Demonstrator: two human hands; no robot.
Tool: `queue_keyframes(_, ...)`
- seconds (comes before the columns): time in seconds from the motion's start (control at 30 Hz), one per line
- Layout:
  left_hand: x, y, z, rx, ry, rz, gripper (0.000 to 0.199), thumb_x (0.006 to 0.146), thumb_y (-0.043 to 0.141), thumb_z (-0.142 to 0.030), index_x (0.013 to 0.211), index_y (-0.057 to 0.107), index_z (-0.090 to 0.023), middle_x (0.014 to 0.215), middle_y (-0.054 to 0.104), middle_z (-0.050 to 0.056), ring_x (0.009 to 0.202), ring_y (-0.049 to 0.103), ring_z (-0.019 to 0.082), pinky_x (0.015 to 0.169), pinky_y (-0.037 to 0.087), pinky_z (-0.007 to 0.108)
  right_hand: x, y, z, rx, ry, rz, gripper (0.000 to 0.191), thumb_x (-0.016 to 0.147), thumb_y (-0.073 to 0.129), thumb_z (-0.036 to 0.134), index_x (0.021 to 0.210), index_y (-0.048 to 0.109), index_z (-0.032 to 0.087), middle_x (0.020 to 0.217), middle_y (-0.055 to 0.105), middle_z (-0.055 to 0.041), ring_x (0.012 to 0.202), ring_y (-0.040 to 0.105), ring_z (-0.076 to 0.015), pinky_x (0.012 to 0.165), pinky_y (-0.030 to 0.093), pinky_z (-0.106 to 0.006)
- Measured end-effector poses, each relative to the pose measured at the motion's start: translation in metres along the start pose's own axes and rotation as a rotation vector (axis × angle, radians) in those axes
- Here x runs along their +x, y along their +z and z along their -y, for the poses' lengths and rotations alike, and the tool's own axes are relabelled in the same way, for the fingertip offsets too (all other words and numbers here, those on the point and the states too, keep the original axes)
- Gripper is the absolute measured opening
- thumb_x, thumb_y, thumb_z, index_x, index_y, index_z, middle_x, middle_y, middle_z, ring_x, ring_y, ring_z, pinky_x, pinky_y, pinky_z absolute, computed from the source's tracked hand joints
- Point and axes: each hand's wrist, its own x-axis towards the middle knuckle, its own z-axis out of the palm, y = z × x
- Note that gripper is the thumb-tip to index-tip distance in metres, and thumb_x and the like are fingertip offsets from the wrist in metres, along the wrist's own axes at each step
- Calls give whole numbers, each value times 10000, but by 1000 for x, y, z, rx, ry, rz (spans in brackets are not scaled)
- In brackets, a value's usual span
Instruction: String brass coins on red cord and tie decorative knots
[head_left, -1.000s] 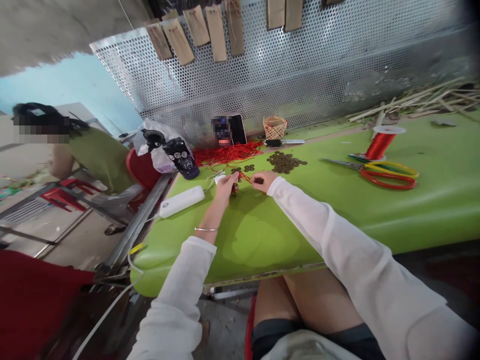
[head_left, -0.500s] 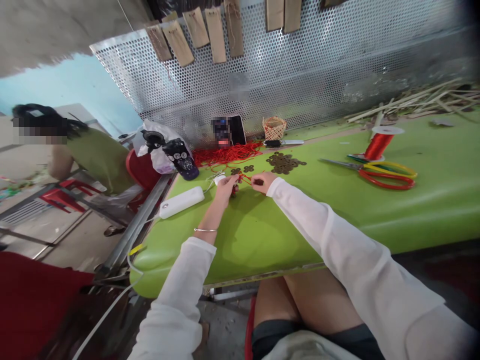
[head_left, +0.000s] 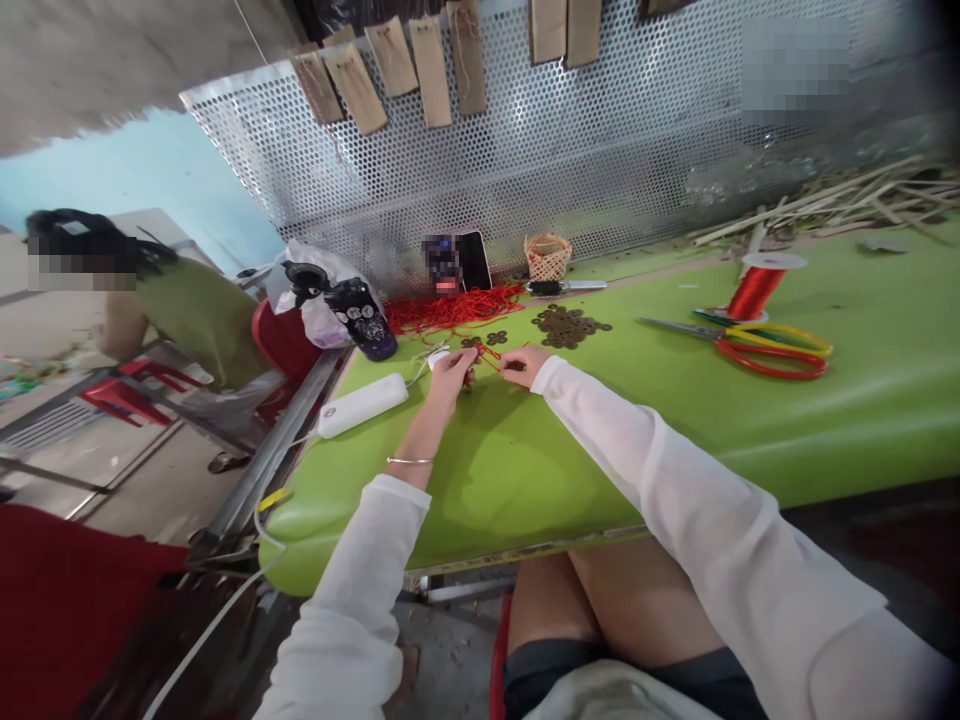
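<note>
Red cord [head_left: 489, 353] runs between my two hands above the green table [head_left: 480, 500]. One part of it is pinched in the fingers of my left hand [head_left: 454, 374]. The fingers of my right hand [head_left: 523, 367] are closed on the cord's other side. Just beyond my hands lie a few dark coins [head_left: 496, 338], and a larger pile of coins [head_left: 568, 326] is to the right of them. Behind, a heap of red cords [head_left: 457, 310] spreads along the table. Fine detail between my fingertips is too small to make out.
Scissors [head_left: 772, 350] and a spool of red thread [head_left: 757, 290] lie at the right. On the left are a white power strip [head_left: 364, 404] and a dark bottle [head_left: 364, 320]. A phone [head_left: 475, 261] and small basket [head_left: 547, 257] stand behind. Another person [head_left: 187, 310] sits far left.
Both hands have stayed in nearly the same place. My right hand has shifted very slightly left, and the red cord between my hands has changed shape a little.
</note>
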Motion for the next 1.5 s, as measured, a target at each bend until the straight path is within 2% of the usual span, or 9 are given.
queue_keyframes(0.13,-6,3,-4,-28,13,116,298,632,716,-409,761,648,-149,649,573,-20,468,456,43,472,363,196,1,0,5,206,113,-57,230,864,463,263,867,664,151,635,628,1,490,497,-80,554,445,-233)
queue_keyframes(0.27,-8,5,-2,-5,11,219,300,616,745,-375,797,670,-147,656,590,-9,503,471,62,496,373,212,3,-1,7,393,185,-103,169,806,554,197,930,664,165,734,667,-12,540,538,-73,599,491,-220)
queue_keyframes(0.37,-8,5,0,12,17,244,315,613,750,-375,817,673,-148,634,580,-15,509,471,65,497,368,211,2,-2,8,495,212,-117,139,789,602,169,916,649,138,760,658,-17,587,558,-70,615,501,-221)
queue_keyframes(0.6,-9,5,-1,42,51,227,364,603,739,-433,811,657,-146,614,576,-20,513,504,73,512,403,217,1,1,10,605,238,-122,73,828,595,185,839,599,112,662,583,36,527,521,-57,552,482,-213)
queue_keyframes(0.93,-13,9,-11,212,205,134,309,624,736,-352,817,606,-149,614,621,-1,527,553,98,513,417,219,3,-2,12,584,218,-209,101,828,585,170,750,550,118,579,519,64,475,485,-49,529,472,-203)
queue_keyframes(1.2,-13,7,-8,306,300,98,186,685,682,-305,779,652,-148,632,622,10,541,532,103,533,404,227,1,3,10,529,153,-214,136,738,662,251,774,580,148,664,627,-5,556,582,-103,600,546,-281)
queue_keyframes(1.37,-14,6,-8,333,315,89,152,679,682,-286,768,674,-162,722,649,28,643,569,127,613,428,237,-1,6,10,400,66,-246,183,678,691,237,796,578,155,711,646,-37,612,609,-143,642,551,-324)
queue_keyframes(1.5,-12,6,-6,319,280,68,153,696,658,-312,699,659,-159,659,622,19,612,550,127,589,419,233,-2,0,15,221,-17,-287,109,665,652,168,751,586,153,723,650,-39,586,586,-137,654,519,-319)
